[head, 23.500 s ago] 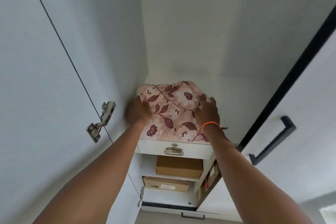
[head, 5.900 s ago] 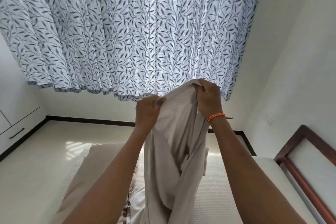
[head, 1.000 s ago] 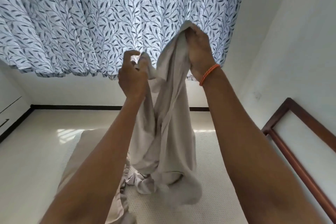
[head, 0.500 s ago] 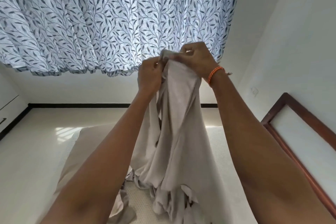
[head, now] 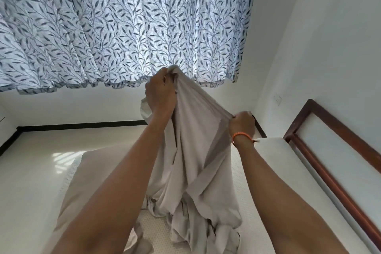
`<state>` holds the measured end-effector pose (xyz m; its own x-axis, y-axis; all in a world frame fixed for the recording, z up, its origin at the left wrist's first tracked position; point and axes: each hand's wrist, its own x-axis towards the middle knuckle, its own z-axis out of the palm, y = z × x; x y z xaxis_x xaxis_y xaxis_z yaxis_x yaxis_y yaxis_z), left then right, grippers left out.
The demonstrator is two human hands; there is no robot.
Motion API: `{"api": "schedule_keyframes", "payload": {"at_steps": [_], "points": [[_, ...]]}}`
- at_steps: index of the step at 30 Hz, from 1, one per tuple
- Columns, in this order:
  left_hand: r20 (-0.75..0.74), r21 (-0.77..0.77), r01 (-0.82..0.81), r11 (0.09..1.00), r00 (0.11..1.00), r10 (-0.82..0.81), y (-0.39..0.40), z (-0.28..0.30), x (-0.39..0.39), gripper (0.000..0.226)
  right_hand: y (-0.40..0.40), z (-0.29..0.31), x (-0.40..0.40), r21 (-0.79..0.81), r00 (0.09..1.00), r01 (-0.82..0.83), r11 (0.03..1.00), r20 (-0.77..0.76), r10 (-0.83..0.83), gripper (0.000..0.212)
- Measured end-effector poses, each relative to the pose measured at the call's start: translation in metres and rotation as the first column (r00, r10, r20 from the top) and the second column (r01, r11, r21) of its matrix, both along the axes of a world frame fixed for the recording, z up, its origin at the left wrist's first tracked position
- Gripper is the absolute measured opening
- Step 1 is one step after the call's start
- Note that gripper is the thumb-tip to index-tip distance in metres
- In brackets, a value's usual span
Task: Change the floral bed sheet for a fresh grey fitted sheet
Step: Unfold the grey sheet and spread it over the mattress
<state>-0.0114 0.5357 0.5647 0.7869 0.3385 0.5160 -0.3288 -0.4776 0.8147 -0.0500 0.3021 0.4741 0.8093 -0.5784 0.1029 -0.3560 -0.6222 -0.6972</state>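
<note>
head view, frame centre: left hand [head: 159,93] and right hand [head: 241,123] both grip the pale grey fabric fitted sheet [head: 193,150], stretched between them.

I count two hands in my view: the left hand [head: 159,93] and the right hand [head: 242,123], both gripping one grey fitted sheet [head: 198,150]. I see one orange wristband [head: 241,135], on the right wrist. There is one mattress [head: 274,173], one wooden headboard [head: 334,150] and one leaf-patterned curtain [head: 123,27]. I make out one beige pillow [head: 86,171] at the left, though it may be only folded cloth. One wall switch [head: 277,99] shows, small and blurred.
</note>
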Motion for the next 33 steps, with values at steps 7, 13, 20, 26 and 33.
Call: {"api": "schedule_keyframes", "payload": {"at_steps": [7,13,20,26,33], "points": [[-0.112,0.0,-0.128,0.992,0.986,0.127,0.006,0.0,-0.002,0.032,-0.003,-0.02,0.0,0.166,0.986,-0.083,0.983,0.155,0.057,0.041],[-0.25,0.069,-0.011,0.998,0.968,0.028,0.01,-0.005,-0.007,0.035,0.02,0.033,0.011,0.136,0.859,-0.392,0.91,0.409,0.309,0.013],[-0.292,-0.082,0.532,0.843,0.796,-0.531,-0.007,-0.024,-0.021,0.013,0.061,0.113,0.013,-0.046,0.642,-0.66,0.75,0.484,0.595,0.015],[-0.272,-0.01,0.243,0.97,0.933,-0.236,0.013,-0.024,-0.004,0.025,0.027,0.081,0.007,-0.186,0.752,-0.617,0.765,0.148,0.642,0.029],[-0.303,-0.013,0.077,0.997,0.95,-0.077,0.009,-0.023,-0.003,0.034,-0.017,0.003,-0.001,-0.008,0.829,-0.497,0.868,-0.3,0.472,0.034]]}}
